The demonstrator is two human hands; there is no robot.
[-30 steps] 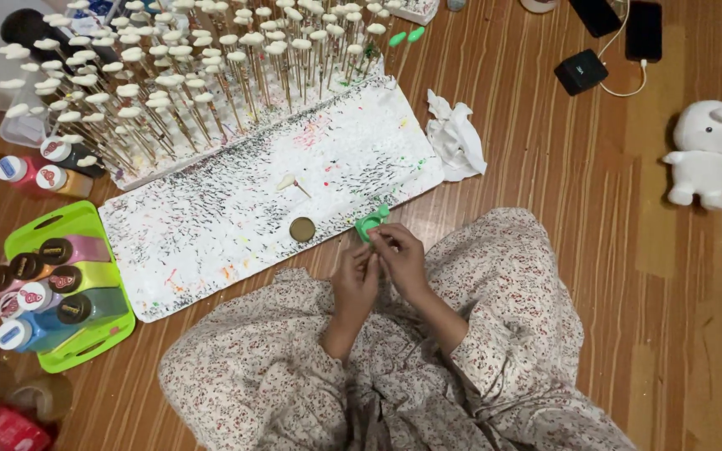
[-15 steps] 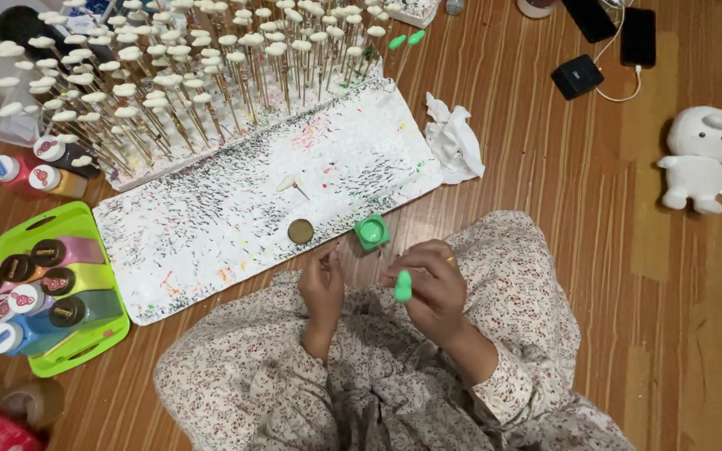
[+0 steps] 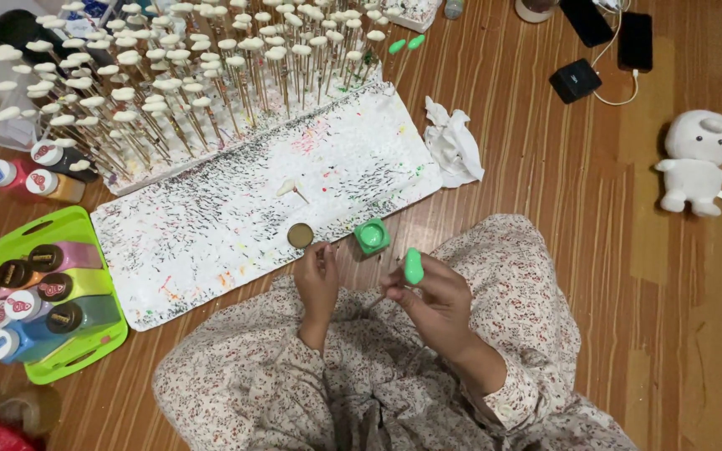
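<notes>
My right hand (image 3: pixel 432 294) grips a thin stick topped with a green-painted oval piece (image 3: pixel 413 266), held upright above my lap. My left hand (image 3: pixel 317 276) hovers at the near edge of the paint-speckled white board (image 3: pixel 211 225), fingers pinched together; whether they hold something thin is too small to tell. A small open pot of green paint (image 3: pixel 372 235) stands between the hands, with a round brown lid (image 3: pixel 300 235) just beyond the left hand. A single white-tipped stick (image 3: pixel 290 189) lies on the board.
Several white-tipped sticks stand in a rack (image 3: pixel 169 75) behind the board, two green-tipped ones (image 3: pixel 407 43) at its right end. A green tray of paint bottles (image 3: pixel 43 292) sits left, a crumpled tissue (image 3: pixel 453 146), phones and charger (image 3: pixel 603 50), and a white plush toy (image 3: pixel 695 163) right.
Both hands drew back from the green paint pot toward my lap. The right hand lifted the green-tipped stick and moved right; the left shifted left, near the brown lid.
</notes>
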